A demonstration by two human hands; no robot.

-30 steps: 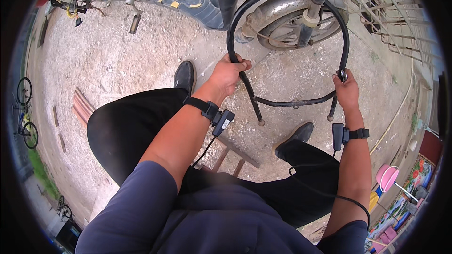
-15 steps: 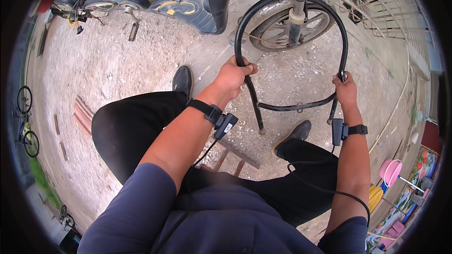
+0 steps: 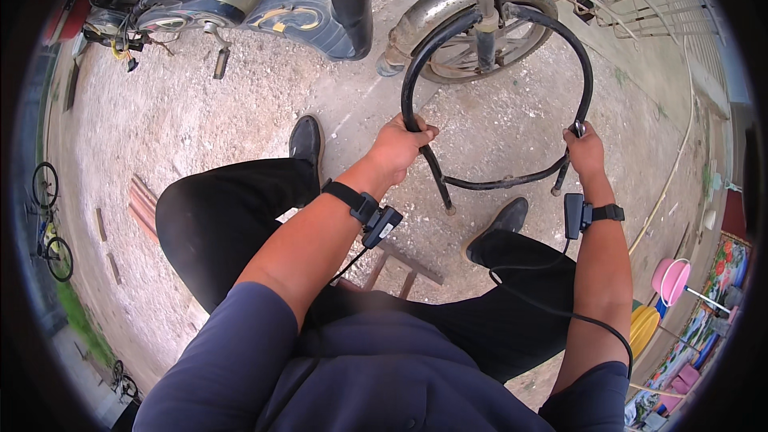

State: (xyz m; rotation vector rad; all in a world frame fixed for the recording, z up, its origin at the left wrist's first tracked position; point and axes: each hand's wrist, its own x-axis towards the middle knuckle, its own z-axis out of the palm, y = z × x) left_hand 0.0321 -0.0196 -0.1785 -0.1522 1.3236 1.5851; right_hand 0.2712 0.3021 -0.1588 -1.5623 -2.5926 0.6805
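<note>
Black tubular frame (image 3: 488, 186), held between both hands out in front of the body, above pale gravelly ground (image 3: 240, 104). Shaped as a rounded hoop, with a curved crossbar at the near end and two short legs reaching a little past it. Far end of the hoop overlapping a spoked wheel (image 3: 518, 46) and an upright fork (image 3: 485, 48) in view; contact with them, or a gap in the hoop there, hard to tell from above.

Left hand (image 3: 400, 144): closed around the left side of the hoop, a little beyond the crossbar joint, thumb and fingers wrapped on the tube. Right hand (image 3: 586, 148): likewise closed on the right side, at about the same level, just beside a small shiny metal piece (image 3: 578, 127).

On the left wrist, a black strap (image 3: 346, 194) with a small black box (image 3: 382, 226); a matching set on the right, with a black cable (image 3: 560, 313) looping back toward the elbow.

Beyond the frame, a worn grey mudguard (image 3: 432, 12) over the wheel, and to its left a dark blue scooter body (image 3: 296, 4) with yellow swirls. Between the legs, a reddish-brown slatted piece (image 3: 416, 272) on the ground, partly hidden by black trousers (image 3: 224, 224). At far right, a pink bucket (image 3: 670, 282); at far left, a bicycle (image 3: 46, 226).
</note>
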